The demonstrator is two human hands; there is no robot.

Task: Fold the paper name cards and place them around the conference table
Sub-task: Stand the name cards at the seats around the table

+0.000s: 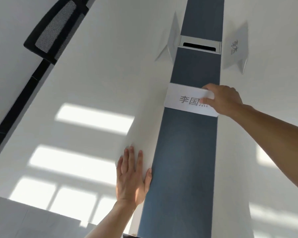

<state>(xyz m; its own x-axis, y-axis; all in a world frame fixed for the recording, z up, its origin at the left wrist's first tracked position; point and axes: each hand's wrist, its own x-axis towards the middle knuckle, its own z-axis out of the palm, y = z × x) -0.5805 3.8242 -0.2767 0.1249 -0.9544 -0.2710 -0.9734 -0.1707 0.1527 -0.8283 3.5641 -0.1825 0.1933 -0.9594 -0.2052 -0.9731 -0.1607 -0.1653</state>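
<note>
A folded white name card [184, 98] with printed black characters lies across the blue centre strip [182, 169] of the white conference table [93, 83]. My right hand [222, 100] pinches the card's right end, thumb on the printed face and fingers over the top edge. My left hand [132, 176] lies flat with straight fingers on the white tabletop, its thumb at the strip's edge. Two folded name cards stand farther away: one [170, 40] left of the strip, another [237, 47] with printed characters on the right.
A metal cable outlet box [199, 45] with a dark slot sits in the blue strip between the two standing cards. A black mesh office chair [55, 30] stands at the table's far left edge. Sunlit window patches fall on the near tabletop.
</note>
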